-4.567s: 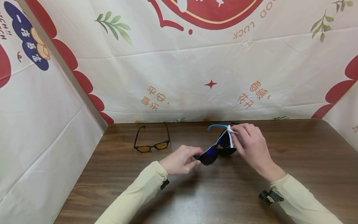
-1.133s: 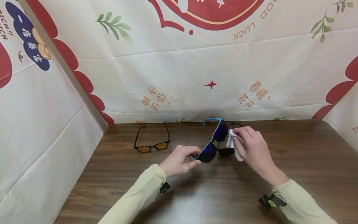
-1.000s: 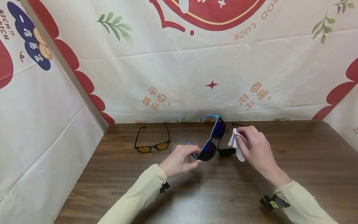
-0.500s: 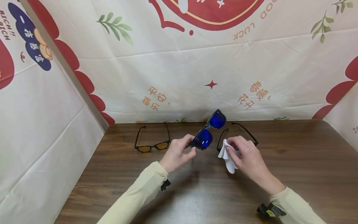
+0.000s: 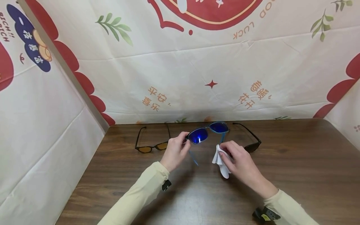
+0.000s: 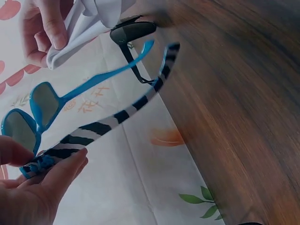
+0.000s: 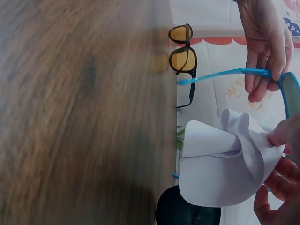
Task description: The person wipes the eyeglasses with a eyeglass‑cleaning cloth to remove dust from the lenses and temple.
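Note:
My left hand [image 5: 175,151] pinches a pair of blue-framed sunglasses [image 5: 198,135] at one hinge corner, holding them above the table. Their mirrored blue lenses are uppermost in the head view, and the arms are unfolded. One arm [image 6: 103,126] has black-and-white stripes outside in the left wrist view. Between the thumb and fingers of my right hand [image 5: 239,157] is a folded white cloth [image 5: 220,162], hanging loosely and apart from the lenses. In the right wrist view the cloth [image 7: 211,173] covers part of what lies behind it.
Amber-lensed glasses [image 5: 145,149] lie unfolded at the table's back left, close to my left hand. Black sunglasses [image 5: 252,147] lie at the back right, partly hidden by my right hand. A printed cloth backdrop [image 5: 180,78] rises behind the wooden table [image 5: 303,162].
The blue sunglasses have swung from a steep tilt to nearly level, their arms now toward me. My right hand has drawn the cloth away from the lenses, then left and nearer me.

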Motion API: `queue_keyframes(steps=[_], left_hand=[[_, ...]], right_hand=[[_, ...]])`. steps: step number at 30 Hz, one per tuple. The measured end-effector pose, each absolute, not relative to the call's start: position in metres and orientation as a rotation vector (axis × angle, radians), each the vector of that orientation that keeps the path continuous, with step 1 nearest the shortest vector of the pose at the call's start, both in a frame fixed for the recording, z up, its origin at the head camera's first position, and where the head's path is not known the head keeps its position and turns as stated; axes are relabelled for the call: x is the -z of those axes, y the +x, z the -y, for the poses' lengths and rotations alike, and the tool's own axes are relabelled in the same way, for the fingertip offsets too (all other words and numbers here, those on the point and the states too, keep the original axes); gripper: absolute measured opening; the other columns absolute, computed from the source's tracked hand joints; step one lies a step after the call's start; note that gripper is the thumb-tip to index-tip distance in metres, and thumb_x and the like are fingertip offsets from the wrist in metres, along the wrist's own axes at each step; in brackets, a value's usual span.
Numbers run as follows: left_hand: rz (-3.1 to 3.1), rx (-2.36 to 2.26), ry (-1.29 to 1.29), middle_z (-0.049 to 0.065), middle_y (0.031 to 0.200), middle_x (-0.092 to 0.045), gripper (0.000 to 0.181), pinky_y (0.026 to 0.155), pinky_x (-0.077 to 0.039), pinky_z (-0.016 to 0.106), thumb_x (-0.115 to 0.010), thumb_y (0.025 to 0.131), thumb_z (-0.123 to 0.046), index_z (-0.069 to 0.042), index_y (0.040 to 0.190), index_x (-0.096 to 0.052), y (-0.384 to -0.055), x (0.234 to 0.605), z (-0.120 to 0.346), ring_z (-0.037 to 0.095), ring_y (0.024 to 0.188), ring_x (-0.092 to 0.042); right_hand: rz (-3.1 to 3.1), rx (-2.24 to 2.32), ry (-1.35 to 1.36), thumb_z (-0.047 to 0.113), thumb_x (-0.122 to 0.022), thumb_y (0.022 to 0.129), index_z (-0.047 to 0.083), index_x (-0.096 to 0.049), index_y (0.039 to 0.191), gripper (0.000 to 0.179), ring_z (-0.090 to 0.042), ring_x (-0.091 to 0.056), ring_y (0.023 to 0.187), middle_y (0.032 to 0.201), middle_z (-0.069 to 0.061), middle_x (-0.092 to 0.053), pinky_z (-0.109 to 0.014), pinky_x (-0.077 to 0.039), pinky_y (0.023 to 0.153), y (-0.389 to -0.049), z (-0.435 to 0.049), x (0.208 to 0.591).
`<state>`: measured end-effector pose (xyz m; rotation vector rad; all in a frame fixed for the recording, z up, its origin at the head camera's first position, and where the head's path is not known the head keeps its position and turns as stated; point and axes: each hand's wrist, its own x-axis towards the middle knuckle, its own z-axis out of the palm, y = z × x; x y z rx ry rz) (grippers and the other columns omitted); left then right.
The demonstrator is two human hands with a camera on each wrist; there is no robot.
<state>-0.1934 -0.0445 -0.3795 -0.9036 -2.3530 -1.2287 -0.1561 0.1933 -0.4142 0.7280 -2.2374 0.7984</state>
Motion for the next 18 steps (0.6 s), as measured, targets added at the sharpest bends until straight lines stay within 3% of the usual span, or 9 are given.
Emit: queue_keyframes(steps=[6,13,18], left_hand=[[2.39,1.269,-0.793,0.016,0.09,-0.071,0.012,0.066,-0.055,0.026,-0.051,0.096,0.001,0.007,0.103,-0.059,-0.196,0.381,0.048,0.021,0.079,-0.069],[2.429,1.146,-0.702,0.009,0.073,-0.068,0.013,0.048,-0.041,0.023,-0.05,0.096,-0.002,0.003,0.091,-0.062,-0.198,0.386,0.054,0.01,0.052,-0.05],[2.515,1.14,-0.601,0.006,0.073,-0.069,0.018,0.048,-0.039,0.023,-0.049,0.095,-0.005,-0.001,0.086,-0.063,-0.2,0.388,0.06,0.007,0.051,-0.049]], right_hand=[[2.231,-0.876,0.75,-0.008,-0.071,0.078,0.005,-0.062,0.099,0.026,-0.008,-0.052,0.074,0.088,0.002,-0.058,-0.02,-0.045,0.065,-0.156,-0.186,0.416],[2.259,-0.894,0.735,-0.007,-0.072,0.079,0.005,-0.062,0.1,0.026,-0.008,-0.053,0.075,0.09,0.001,-0.058,-0.021,-0.048,0.063,-0.152,-0.181,0.413],[2.186,-0.909,0.672,-0.011,-0.071,0.078,0.001,-0.062,0.1,0.027,-0.01,-0.053,0.074,0.09,-0.003,-0.06,-0.017,-0.045,0.061,-0.152,-0.189,0.401]])
